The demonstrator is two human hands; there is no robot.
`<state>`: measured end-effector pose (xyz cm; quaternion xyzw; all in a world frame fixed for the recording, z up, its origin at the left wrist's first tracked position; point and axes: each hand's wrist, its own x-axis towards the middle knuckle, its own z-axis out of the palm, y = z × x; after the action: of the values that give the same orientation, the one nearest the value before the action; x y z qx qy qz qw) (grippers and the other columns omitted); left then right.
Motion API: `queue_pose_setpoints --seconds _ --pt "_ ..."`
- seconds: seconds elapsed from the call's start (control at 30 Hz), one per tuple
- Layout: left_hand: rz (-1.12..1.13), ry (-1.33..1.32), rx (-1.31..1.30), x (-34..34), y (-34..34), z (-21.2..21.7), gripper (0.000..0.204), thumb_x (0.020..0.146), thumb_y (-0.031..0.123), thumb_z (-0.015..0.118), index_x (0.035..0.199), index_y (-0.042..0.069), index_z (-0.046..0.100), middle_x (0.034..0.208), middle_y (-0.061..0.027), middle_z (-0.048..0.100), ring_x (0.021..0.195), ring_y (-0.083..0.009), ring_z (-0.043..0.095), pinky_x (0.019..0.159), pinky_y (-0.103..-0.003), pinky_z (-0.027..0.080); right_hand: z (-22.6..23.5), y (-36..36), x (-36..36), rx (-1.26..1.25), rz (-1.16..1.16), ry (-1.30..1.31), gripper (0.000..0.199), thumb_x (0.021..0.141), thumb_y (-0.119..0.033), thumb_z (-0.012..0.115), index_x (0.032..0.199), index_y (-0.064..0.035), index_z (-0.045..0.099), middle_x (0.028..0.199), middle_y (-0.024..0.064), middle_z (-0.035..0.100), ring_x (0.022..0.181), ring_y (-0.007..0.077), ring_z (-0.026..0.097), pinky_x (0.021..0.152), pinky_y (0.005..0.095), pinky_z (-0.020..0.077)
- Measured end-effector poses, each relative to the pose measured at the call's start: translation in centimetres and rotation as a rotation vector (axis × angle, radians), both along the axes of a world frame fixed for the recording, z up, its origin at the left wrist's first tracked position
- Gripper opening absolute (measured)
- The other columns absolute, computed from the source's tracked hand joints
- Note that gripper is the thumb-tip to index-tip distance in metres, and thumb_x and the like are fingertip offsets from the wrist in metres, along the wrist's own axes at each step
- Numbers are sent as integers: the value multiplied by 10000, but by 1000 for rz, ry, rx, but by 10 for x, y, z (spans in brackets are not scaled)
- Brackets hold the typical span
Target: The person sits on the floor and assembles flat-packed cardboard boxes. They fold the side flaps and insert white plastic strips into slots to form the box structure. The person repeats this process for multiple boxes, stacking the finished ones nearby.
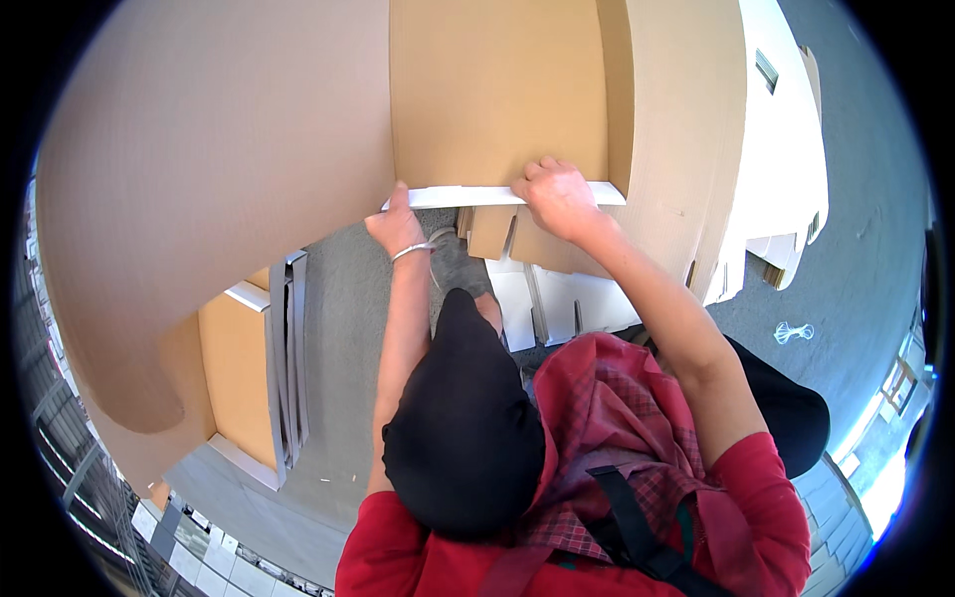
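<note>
A large brown cardboard sheet (497, 90) fills the upper middle, with a folded side wall along its right. Along its near edge runs a narrow white flap (458, 196). My left hand (398, 227) pinches the flap's left end, thumb pointing away from me. The fingers of my right hand (557, 194) are curled over the same flap near its right end. Both hands are closed on it; my right fingertips are partly hidden. To the left, a wide brown cardboard panel (219, 119) meets the sheet.
Folded cardboard pieces (512, 298) with white faces lie under the near edge. At left stands another cardboard box (239, 368) beside grey-edged sheets (290, 358). White cardboard (786, 129) is stacked at right. A bundle of white string (793, 332) rests on the grey floor (348, 348).
</note>
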<state>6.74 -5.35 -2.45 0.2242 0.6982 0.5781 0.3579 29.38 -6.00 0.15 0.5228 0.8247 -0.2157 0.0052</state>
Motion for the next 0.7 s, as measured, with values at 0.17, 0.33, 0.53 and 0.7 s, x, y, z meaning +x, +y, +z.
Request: queue_pose_setpoints --seconds 0.17,0.33,0.53,0.7 --pt "-126 69 -293 -3 -45 36 393 807 103 724 1156 7 571 1108 -118 574 964 -213 589 824 -351 495 -7 16 12 -158 7 84 204 708 -33 565 845 -108 696 911 109 652 945 302 631 782 420 509" --pt "-935 1112 233 13 -38 86 401 737 106 714 1118 41 608 1063 -147 592 954 -299 583 800 -414 502 1 28 12 -275 39 13 238 709 -51 575 908 -95 697 945 124 648 977 308 620 814 415 505" --pt "-1515 1211 -20 11 17 28 301 675 -9 619 969 53 637 960 -155 615 950 -348 589 788 -455 500 2 -2 38 -130 -7 -37 265 739 -31 562 971 -79 681 985 130 615 1032 317 588 862 431 489" --pt "-1740 1137 -268 26 29 16 291 663 -4 584 924 64 691 928 -162 660 917 -349 624 781 -436 512 -11 -17 52 -214 -56 -51 252 719 -1 545 914 -67 690 928 142 651 964 318 621 812 421 507"
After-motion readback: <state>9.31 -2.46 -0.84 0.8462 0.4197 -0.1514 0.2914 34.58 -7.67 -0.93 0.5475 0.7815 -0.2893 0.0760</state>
